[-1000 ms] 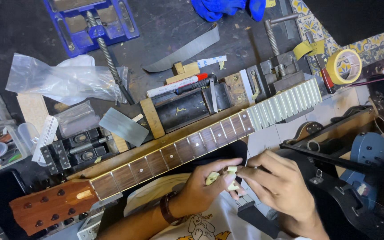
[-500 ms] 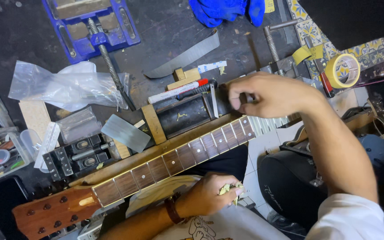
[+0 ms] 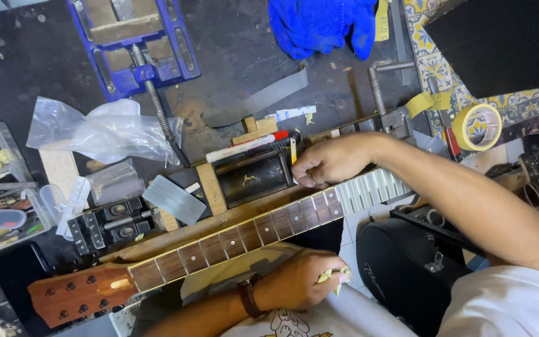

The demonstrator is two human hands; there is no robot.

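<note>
Tabletop (image 3: 26,68): cluttered, dark; I see guitar neck (image 3: 244,234) laid across it.
Right hand (image 3: 332,161): pinching at fretboard edge.
Left hand (image 3: 304,281): clenched on yellowish scraps (image 3: 333,276), kept clear.

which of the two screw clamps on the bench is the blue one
The blue vise at the top left, its long screw running down toward the guitar neck. The other clamp, top right near the tape roll, is bare grey metal.

Blue vise (image 3: 133,39), blue cloth (image 3: 322,25), yellow tape roll (image 3: 476,126)
</note>
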